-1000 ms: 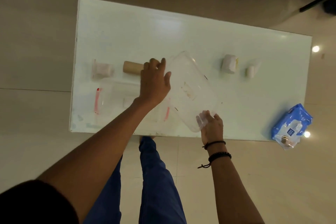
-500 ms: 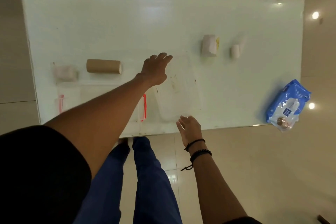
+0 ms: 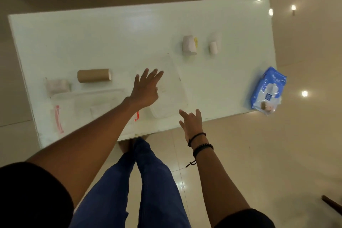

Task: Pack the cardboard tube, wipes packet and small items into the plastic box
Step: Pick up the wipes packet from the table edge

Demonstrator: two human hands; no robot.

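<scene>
A clear plastic box (image 3: 172, 87) lies flat on the white table (image 3: 111, 39), near the front edge. My left hand (image 3: 146, 89) hovers over its left side, fingers spread, holding nothing. My right hand (image 3: 191, 122) is open at the table's front edge, just right of the box's near corner. The brown cardboard tube (image 3: 94, 75) lies on its side to the left. The blue wipes packet (image 3: 267, 90) overhangs the right front corner. Small white items sit at the back right: a wrapped roll (image 3: 189, 45) and a small cylinder (image 3: 213, 46). A pale packet (image 3: 57, 85) lies far left.
The box's clear lid (image 3: 88, 105) with red clips (image 3: 58, 119) lies at the front left, partly under my left arm. My legs in blue trousers stand below the table edge. Shiny tiled floor surrounds the table.
The box was tilted up in both hands a second ago; it now lies flat on the table and both hands have let go and opened. The camera view has shifted.
</scene>
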